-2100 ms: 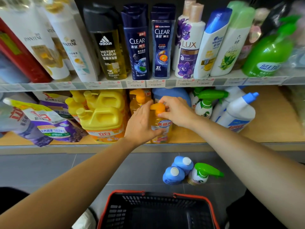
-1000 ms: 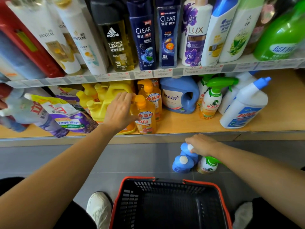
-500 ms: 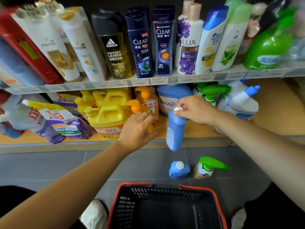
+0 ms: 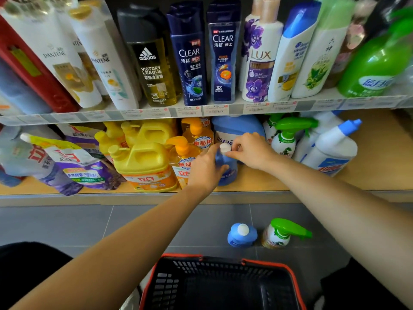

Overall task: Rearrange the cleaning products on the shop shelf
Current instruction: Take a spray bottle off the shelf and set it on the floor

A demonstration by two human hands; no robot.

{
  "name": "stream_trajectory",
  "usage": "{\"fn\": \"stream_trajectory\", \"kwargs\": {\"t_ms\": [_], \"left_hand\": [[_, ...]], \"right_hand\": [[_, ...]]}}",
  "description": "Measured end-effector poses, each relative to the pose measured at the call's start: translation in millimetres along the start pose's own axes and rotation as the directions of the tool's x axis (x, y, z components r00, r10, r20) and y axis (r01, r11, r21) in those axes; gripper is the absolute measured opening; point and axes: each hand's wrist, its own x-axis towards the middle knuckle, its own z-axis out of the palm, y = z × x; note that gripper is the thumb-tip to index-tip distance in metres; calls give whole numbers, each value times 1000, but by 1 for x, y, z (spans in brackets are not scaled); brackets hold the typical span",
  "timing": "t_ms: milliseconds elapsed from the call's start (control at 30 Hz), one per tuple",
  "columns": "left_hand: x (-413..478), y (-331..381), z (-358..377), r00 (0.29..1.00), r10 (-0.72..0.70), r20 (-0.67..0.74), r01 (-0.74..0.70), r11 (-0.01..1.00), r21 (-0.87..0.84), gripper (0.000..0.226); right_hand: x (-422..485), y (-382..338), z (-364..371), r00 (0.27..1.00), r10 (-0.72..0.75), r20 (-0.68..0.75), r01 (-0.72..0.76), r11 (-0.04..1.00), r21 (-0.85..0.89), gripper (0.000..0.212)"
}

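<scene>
A red-rimmed basket (image 4: 183, 256) sits nearest. Beyond it, a capped blue floor bottle (image 4: 242, 234) and a green-trigger spray bottle (image 4: 279, 234) stand side by side on the tiles. Farther on, the left hand (image 4: 205, 168) wraps the body of a blue bottle (image 4: 228, 173) while the right hand (image 4: 250, 151) pinches its white cap (image 4: 225, 148). The bottle seems to rest upright on the lower shelf (image 4: 257, 182), just beside an orange pump bottle (image 4: 183, 162).

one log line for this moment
right hand pinches blue bottle cap | left hand grips its body | floor: second blue bottle, spray bottle
</scene>
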Motion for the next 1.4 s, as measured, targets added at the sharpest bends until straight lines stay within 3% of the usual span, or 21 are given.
{"fn": "stream_trajectory", "kwargs": {"t_ms": [67, 233, 333, 433, 600, 700, 967, 1167, 1300, 1400], "left_hand": [[2, 0, 0, 999, 29, -20, -29, 999, 22, 67], [6, 8, -8, 991, 130, 21, -131, 961, 242, 58], [14, 15, -20, 976, 213, 31, -201, 852, 482, 47], [21, 17, -28, 942, 330, 66, -299, 732, 612, 43], [31, 6, -29, 907, 410, 97, -388, 722, 573, 54], [35, -2, -33, 898, 419, 138, -426, 743, 516, 54], [33, -8, -33, 869, 476, 136, -477, 729, 492, 55], [34, -10, -32, 862, 493, 120, -480, 713, 512, 60], [35, -8, -31, 884, 446, 140, -458, 771, 443, 58], [34, -10, -31, 885, 445, 138, -459, 785, 415, 58]], "right_hand": [[-4, 10, -3, 1000, 1, 30, -2, 999, 36, 14], [-21, 31, 8, 987, 29, 161, -36, 998, 44, 26], [-37, 41, 26, 963, 31, 268, -31, 1000, -6, 29], [-53, 44, 47, 911, -3, 413, 14, 1000, -25, 35], [-83, 39, 81, 782, -63, 620, 87, 996, -8, 45], [-98, 35, 103, 728, -56, 683, 177, 978, -108, 46], [-103, 32, 123, 787, -55, 614, 275, 923, -270, 33], [-89, 29, 57, 853, -108, 511, 223, 960, -169, 22], [-84, 22, -8, 925, -181, 335, 232, 965, -119, 10], [-79, 25, -46, 973, -191, 130, 205, 974, -99, 19]]}}
